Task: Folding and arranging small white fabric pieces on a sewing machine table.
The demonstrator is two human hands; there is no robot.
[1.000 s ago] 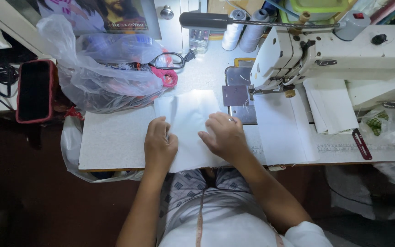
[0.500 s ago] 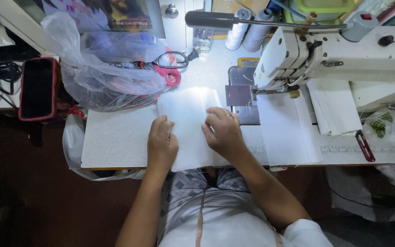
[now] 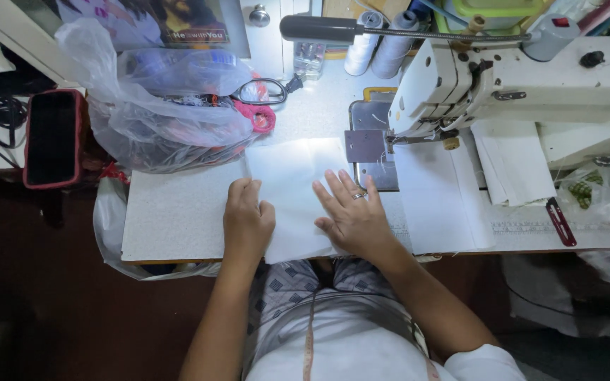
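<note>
My left hand point(image 3: 247, 220), fingers curled, pressing the left edge of a smooth white fabric piece point(image 3: 292, 185); my right hand point(image 3: 351, 217), fingers spread flat on it, beside the sewing machine point(image 3: 503, 77); speckled tabletop point(image 3: 174, 215) beneath

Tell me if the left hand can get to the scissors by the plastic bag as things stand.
Probably yes. The left hand lies on the white cloth, and the scissors sit uncovered farther up the table. Only the bulging plastic bag crowds the left side of that path; bare table to its right leaves the way open.
</note>
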